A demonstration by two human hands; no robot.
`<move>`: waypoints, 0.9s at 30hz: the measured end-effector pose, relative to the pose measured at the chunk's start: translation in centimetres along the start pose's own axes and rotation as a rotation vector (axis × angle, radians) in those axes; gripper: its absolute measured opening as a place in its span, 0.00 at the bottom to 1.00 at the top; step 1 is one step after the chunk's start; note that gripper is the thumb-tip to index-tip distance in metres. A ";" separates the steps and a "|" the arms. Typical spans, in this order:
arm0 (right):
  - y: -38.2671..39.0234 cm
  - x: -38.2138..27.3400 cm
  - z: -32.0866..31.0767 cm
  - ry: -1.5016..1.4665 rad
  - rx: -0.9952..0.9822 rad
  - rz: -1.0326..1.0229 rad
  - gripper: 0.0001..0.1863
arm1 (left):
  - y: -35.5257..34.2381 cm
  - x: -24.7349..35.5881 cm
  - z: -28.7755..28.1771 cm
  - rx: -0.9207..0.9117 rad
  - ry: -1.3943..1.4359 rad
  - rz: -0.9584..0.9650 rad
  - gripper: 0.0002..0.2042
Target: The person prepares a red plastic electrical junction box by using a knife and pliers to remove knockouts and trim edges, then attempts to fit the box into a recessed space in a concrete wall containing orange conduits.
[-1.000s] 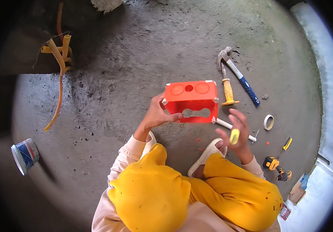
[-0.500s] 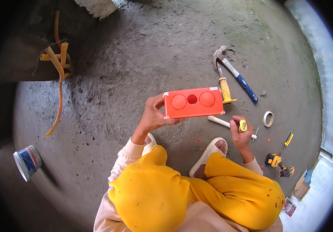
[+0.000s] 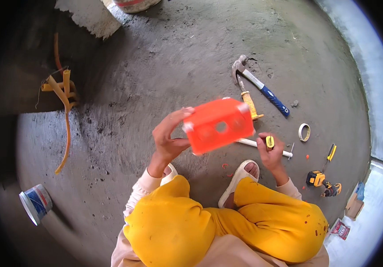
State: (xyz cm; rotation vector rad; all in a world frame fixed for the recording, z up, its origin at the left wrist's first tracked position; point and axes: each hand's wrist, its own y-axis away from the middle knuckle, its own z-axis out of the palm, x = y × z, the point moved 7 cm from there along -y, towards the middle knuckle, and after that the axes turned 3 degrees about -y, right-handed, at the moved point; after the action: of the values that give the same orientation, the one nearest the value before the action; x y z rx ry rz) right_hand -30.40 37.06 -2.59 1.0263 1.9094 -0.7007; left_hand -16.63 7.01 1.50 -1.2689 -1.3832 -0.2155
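My left hand point(image 3: 167, 135) grips the left end of an orange plastic electrical box point(image 3: 214, 118), held tilted in the air and blurred by motion. A round hole shows in its side, and white tape covers its corners. My right hand point(image 3: 271, 153), just to the right and lower, is closed around a small yellow-handled tool point(image 3: 269, 142); its handle end faces up and the rest is hidden. Behind that hand a white stick-like handle point(image 3: 284, 154) lies on the floor. Beyond the box are a claw hammer point(image 3: 267, 91) with a blue grip and a yellow-handled chisel point(image 3: 249, 104).
To the right lie a tape roll point(image 3: 304, 132), a yellow screwdriver point(image 3: 331, 152) and a cordless drill point(image 3: 324, 183). Yellow conduits point(image 3: 67, 102) stick out at far left, above a tipped bucket point(image 3: 36, 204). Orange scraps point(image 3: 226, 166) lie near my feet.
My left hand has turned the box, lowering its left end and tilting its face. My right hand has shifted slightly left with the yellow-handled tool. The view has shifted a little.
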 end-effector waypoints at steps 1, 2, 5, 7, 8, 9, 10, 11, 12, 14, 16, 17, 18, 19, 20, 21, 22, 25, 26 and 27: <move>0.1 0.7 0.1 0.039 -0.012 0.033 0.06 | 0.9 -2.0 0.0 0.042 0.134 -0.285 0.26; 0.6 1.7 -0.1 0.036 0.005 0.030 0.06 | 1.8 -3.1 0.2 0.072 0.178 -0.455 0.30; 4.1 7.3 -1.6 0.335 0.062 -0.058 0.12 | 2.8 -4.4 0.5 0.094 0.174 -0.557 0.32; 8.2 11.7 -4.6 0.459 0.121 0.030 0.13 | 3.0 -4.8 1.3 0.073 0.181 -0.560 0.31; 10.6 13.8 -6.7 0.523 0.140 0.116 0.13 | 3.1 -4.9 1.9 0.086 0.197 -0.554 0.31; 12.6 14.6 -9.2 0.536 0.169 0.119 0.13 | 2.6 -4.2 2.1 0.105 0.225 -0.535 0.31; 15.9 16.8 -12.1 0.563 0.221 0.281 0.12 | 2.8 -4.3 3.0 0.071 0.259 -0.529 0.31; 18.3 18.2 -13.6 0.569 0.272 0.440 0.12 | 2.8 -4.2 2.0 0.021 0.048 -0.477 0.31; 19.6 18.1 -14.0 0.590 0.255 0.491 0.11 | 3.0 -4.6 1.7 -0.035 -0.135 -0.414 0.31; 21.9 18.5 -14.5 0.644 0.267 0.491 0.09 | 4.0 -5.7 1.0 0.063 -0.005 -0.438 0.32; 24.1 19.9 -15.5 0.642 0.264 0.523 0.09 | 4.8 -6.8 1.7 0.144 0.305 -0.626 0.38; 25.3 20.9 -16.2 0.660 0.250 0.589 0.13 | 5.6 -8.1 2.1 0.004 0.313 -0.707 0.38; 26.0 21.6 -16.6 0.665 0.224 0.648 0.17 | 4.9 -7.1 3.0 -0.036 0.292 -0.617 0.40; 26.1 21.0 -16.9 0.674 0.253 0.670 0.17 | 5.1 -6.6 4.2 -0.065 0.314 -0.609 0.40; 24.7 18.5 -16.7 0.831 0.302 0.519 0.24 | 5.4 -6.0 5.2 -0.100 0.337 -0.626 0.40; 22.9 15.5 -16.0 0.982 0.341 0.366 0.30 | 5.2 -5.3 5.8 -0.135 0.354 -0.648 0.41; 21.6 15.3 -15.7 0.789 0.317 0.430 0.37 | 5.3 -4.5 7.2 -0.186 0.377 -0.669 0.41; 14.4 11.1 -9.4 -0.353 0.140 0.677 0.49 | 5.5 -1.8 11.1 -0.408 0.479 -0.737 0.42; 12.6 9.1 -6.5 -0.509 0.032 0.631 0.50 | 5.6 -1.1 11.8 -0.421 0.471 -0.731 0.42; 11.2 7.2 -3.7 -0.664 -0.087 0.574 0.52 | 6.4 -0.7 13.0 -0.509 0.507 -0.762 0.43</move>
State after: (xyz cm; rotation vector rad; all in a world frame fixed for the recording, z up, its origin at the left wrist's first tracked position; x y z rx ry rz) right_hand -24.60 48.38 -7.97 1.0487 1.0000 -0.5220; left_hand -19.75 18.85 -6.29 -0.9143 -1.3323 -1.3855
